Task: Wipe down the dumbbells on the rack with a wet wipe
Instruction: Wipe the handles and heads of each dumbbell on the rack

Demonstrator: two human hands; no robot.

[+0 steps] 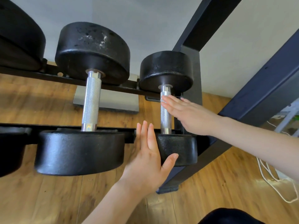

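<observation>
While flat-fingered, left hand is pressed against small dumbbell | handle is touched by released right hand

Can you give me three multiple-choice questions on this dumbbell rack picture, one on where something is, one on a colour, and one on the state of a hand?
1. Where does the right hand lie?
A. on the wooden floor
B. against the handle of the smaller dumbbell
C. on the white cable

2. What colour are the dumbbell heads?
A. black
B. red
C. yellow

3. How is the left hand held?
A. clenched in a fist
B. gripping a wipe
C. fingers straight beside the smaller dumbbell's near head

Answers: 1 B, its fingertips reach the smaller dumbbell at its silver handle. 2 A, both the smaller and the larger dumbbell have black heads. 3 C, its fingers point upward, thumb against the head, and no wipe is visible.
</observation>
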